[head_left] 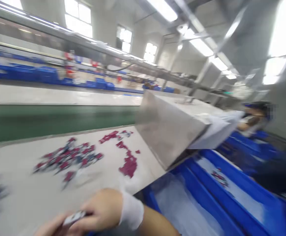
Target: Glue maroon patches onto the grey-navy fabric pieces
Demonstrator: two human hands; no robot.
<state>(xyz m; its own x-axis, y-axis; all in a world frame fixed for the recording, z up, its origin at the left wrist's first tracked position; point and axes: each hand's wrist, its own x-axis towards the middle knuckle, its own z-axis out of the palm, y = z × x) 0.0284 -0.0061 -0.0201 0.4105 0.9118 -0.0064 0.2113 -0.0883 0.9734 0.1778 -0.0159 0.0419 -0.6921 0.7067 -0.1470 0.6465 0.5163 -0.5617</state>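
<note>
"What do we have in our hands?"

"We hold a small packet (74,218), white and dark. Our right hand (101,209) pinches one end, and our left hand (49,227) pinches the other. The fingers press together on it."

"Where is the packet?"

"It is over the edge of a white table (17,157), low in our view."

"What lies on the table?"

"Red and dark packets (67,157) lie in a loose heap. Red bits (129,165) lie beside them, near a steel hood (169,131)."

"What else do we see?"

"Blue bins (206,193) with white liners (182,209) sit to our right. A person (256,113) in a blue cap is past the hood."
</note>
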